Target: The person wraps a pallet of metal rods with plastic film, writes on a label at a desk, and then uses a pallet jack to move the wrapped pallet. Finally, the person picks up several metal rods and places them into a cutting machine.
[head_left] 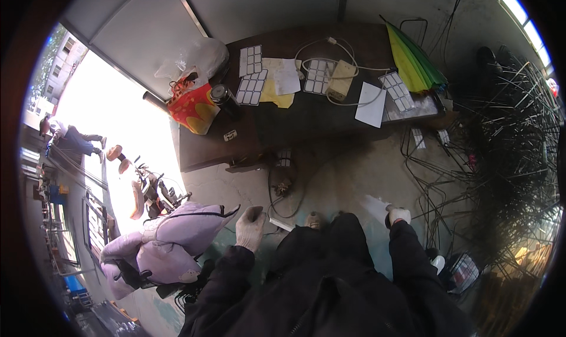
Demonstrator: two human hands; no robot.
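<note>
My left hand [250, 229], in a pale knitted glove, hangs beside my left knee with its fingers curled together; whether anything is inside I cannot make out. It is close to a lilac padded cover [168, 242] on a scooter or bike to the left. My right hand [400, 215], also gloved, is out past my right knee with its fingers closed. Something small and dark shows at its thumb side, too small to name. A whitish, see-through patch lies just beyond it over the floor. Ahead of both hands stands a dark desk [271, 127].
On the desk lie label sheets [250, 88], papers, a white cable, a dark jar [224, 95], a red-yellow bag [193, 110] and a green umbrella [415, 60]. Tangled thin metal rods [501, 160] fill the right side. Through the bright doorway at left, a person [73, 137] bends over rods.
</note>
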